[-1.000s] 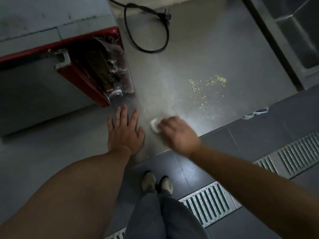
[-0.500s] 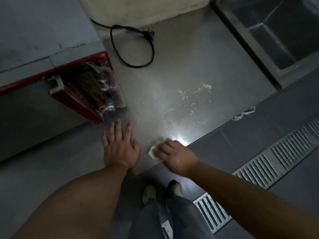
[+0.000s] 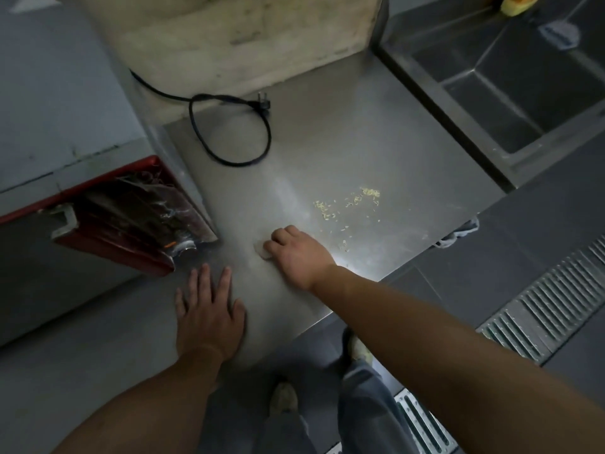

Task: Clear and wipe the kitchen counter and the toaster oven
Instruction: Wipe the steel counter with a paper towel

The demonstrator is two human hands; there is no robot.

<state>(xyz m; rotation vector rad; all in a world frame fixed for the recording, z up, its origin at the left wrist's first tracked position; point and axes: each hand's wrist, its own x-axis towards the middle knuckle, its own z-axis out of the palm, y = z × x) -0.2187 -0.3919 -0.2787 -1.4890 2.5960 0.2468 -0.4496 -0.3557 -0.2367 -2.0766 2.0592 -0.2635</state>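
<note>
The right hand (image 3: 296, 253), just left of the frame's centre, is clenched on a small pale cloth (image 3: 261, 249), of which only a corner shows past the fingers, and it presses that cloth to the steel counter (image 3: 343, 142). Against half a second ago the hand has gone up the frame, from the counter's near edge toward the oven (image 3: 131, 221) at centre left, so the wiping stroke is running away from the person and across the strip beside the oven's red corner. The left hand (image 3: 209, 309) has not shifted: it lies flat and released on the counter at lower centre, fingers spread, holding nothing, and looks to be a brace. The crumbs (image 3: 347, 204), right of centre, lie as they did, well apart from the cloth and untouched. A black cord (image 3: 229, 126) with its plug lies looped in the upper middle, and the sink (image 3: 491, 86) takes the upper right. The task seems to be in its early part: the swept strip shows a dull sheen, but the crumbs, the cord's area and the oven itself all look yet to be wiped. A stroke toward the right would probably carry the cloth into the crumbs next.
</note>
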